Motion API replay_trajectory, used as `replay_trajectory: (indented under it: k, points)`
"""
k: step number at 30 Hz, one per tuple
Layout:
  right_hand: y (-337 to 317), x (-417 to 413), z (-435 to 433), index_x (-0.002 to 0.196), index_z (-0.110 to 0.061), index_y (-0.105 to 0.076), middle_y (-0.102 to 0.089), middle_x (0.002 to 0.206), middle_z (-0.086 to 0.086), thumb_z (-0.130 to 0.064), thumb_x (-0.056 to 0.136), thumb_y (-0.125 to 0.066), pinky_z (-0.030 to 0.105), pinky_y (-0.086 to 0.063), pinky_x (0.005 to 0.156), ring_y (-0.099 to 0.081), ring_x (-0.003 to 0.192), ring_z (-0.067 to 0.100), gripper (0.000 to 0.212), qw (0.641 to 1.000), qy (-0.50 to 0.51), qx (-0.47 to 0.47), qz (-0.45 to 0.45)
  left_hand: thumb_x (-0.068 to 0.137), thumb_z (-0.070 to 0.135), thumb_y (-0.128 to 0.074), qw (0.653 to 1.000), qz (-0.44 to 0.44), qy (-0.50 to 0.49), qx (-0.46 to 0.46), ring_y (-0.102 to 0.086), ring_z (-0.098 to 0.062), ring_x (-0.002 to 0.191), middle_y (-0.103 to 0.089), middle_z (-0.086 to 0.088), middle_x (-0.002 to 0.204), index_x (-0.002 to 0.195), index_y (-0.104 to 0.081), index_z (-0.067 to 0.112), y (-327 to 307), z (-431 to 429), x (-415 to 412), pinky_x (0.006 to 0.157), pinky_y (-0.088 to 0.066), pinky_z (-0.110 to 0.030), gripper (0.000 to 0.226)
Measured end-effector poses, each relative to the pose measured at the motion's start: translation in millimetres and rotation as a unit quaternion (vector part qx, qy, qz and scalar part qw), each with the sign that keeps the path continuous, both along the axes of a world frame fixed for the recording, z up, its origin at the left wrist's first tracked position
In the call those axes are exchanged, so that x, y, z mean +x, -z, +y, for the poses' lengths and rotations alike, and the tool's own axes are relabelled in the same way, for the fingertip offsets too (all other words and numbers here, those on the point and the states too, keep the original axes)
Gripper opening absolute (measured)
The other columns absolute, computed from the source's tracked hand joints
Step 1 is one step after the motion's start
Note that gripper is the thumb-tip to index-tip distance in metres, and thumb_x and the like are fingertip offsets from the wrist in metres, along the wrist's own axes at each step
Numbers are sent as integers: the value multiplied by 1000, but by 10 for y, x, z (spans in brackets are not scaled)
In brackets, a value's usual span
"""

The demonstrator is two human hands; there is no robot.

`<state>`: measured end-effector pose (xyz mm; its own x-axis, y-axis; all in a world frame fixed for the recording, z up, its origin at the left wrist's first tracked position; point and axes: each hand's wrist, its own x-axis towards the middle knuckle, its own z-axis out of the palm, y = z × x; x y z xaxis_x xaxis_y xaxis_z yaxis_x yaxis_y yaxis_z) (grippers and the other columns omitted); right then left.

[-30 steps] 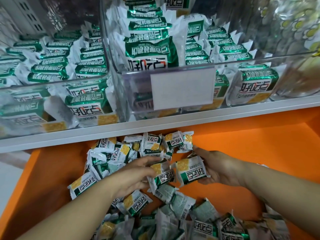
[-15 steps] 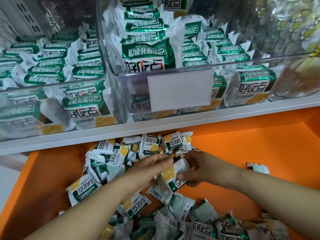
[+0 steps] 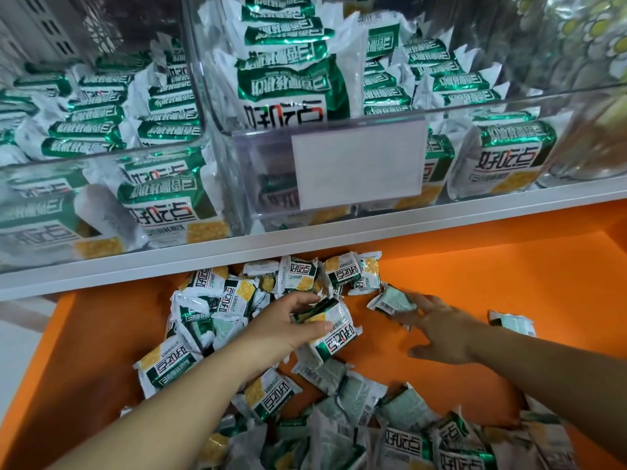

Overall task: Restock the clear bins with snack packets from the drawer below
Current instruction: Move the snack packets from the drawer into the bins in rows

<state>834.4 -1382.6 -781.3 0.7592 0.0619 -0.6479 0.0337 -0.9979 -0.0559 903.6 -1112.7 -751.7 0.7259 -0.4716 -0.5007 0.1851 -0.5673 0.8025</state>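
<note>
Head view: the left hand [image 3: 288, 325] has its thumb and fingers curled round a small stack of packets [image 3: 334, 329], held just above the heap in the orange drawer [image 3: 509, 283]. The right hand [image 3: 441, 330] is spread wide with straight fingers and holds nothing. Its fingertips are at a face-down packet [image 3: 392, 300] on the drawer floor, though I cannot tell whether they touch it.

The likeliest slip is in the left hand. The wrappers look glossy and the stack is pinched only at one end, so adding another packet could fan it out and spill it back into the heap. An open, flat right hand may also just push the face-down packet along the smooth floor instead of picking it up.

On the way up, the white shelf [image 3: 305, 240] overhangs the back of the drawer, so a careless lift could knock the stack against its edge. The middle bin [image 3: 217, 106] is already piled high behind its front wall, so packets dropped there may slide off the top. Squeezing harder to compensate could crush what is inside.
</note>
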Motion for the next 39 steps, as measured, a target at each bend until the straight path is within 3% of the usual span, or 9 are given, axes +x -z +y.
replay_trajectory:
  k: [7, 14, 18, 19, 21, 24, 29, 33, 39]
  points:
    - [83, -110, 131, 142, -28, -30, -20, 144, 12, -34, 96, -53, 38, -46, 98, -38, 127, 30, 53, 998, -25, -19, -45, 81, 42, -71, 1000, -2, -31, -2, -48, -11, 119, -50, 8, 135, 120, -51, 41, -12, -4, 12, 95, -36, -26, 44]
    - [46, -175, 215, 148, -34, -24, 22, 158, 10, -12, 96, -49, 37, -40, 105, -26, 140, 34, 62, 997, -70, -44, -10, 82, 41, -71, 999, -5, -37, 0, -50, -2, 106, -52, 12, 126, 123, -51, 37, -35, -2, 1, 88, -35, -22, 46]
    - [-23, -143, 167, 141, -28, -31, -11, 155, 9, -21, 93, -57, 37, -46, 92, -43, 125, 31, 55, 997, -57, -14, -41, 83, 38, -70, 999, -2, -35, 0, -48, 7, 96, -50, 19, 112, 118, -50, 39, -67, -19, -1, 77, -37, -15, 40]
    - [-61, -127, 154, 136, -28, -34, -29, 146, 9, -24, 93, -58, 36, -46, 84, -51, 113, 27, 50, 998, -45, 3, -47, 83, 38, -70, 999, -2, -36, 0, -48, 7, 96, -51, 19, 111, 117, -50, 40, -80, -14, -2, 76, -38, -14, 39]
    - [-163, -95, 148, 119, -29, -40, -53, 99, 3, -26, 93, -59, 34, -40, 64, -51, 69, 12, 32, 996, -2, 68, -48, 83, 39, -70, 999, -1, -40, 5, -52, 2, 100, -53, 17, 113, 115, -50, 40, -113, -1, -1, 82, -41, -19, 38]
    - [-383, -66, 167, 103, -27, -41, -46, 57, -2, -22, 90, -66, 25, -28, 47, -36, 41, 7, 29, 973, 103, 208, -17, 81, 37, -73, 999, -4, -41, 21, -53, -7, 107, -53, 13, 116, 117, -52, 37, -237, -11, -16, 92, -41, -25, 41]
    - [-997, -146, 316, 103, -25, -44, -46, 59, -3, -23, 89, -68, 22, -25, 45, -32, 42, 7, 28, 951, 136, 279, 13, 82, 41, -72, 997, -54, -2, 56, -47, -4, 102, -44, 17, 108, 126, -50, 34, -615, -31, -214, 86, -35, -22, 49]
    - [-1594, -394, 464, 106, -29, -44, -41, 52, -7, -32, 89, -67, 21, -25, 45, -29, 41, 8, 28, 951, 133, 277, 34, 81, 41, -72, 996, -69, 12, 47, -44, -4, 106, -48, 10, 124, 127, -51, 33, -955, 10, -496, 88, -34, -23, 51]
    - [-2555, -785, 492, 90, -26, -51, -46, 65, -4, -33, 81, -73, 16, -29, 46, -41, 42, -2, 25, 948, 143, 254, -128, 81, 44, -70, 994, -106, 20, 27, -60, 2, 80, -48, 13, 131, 127, -48, 35, -1581, 125, -867, 73, -45, -16, 52]
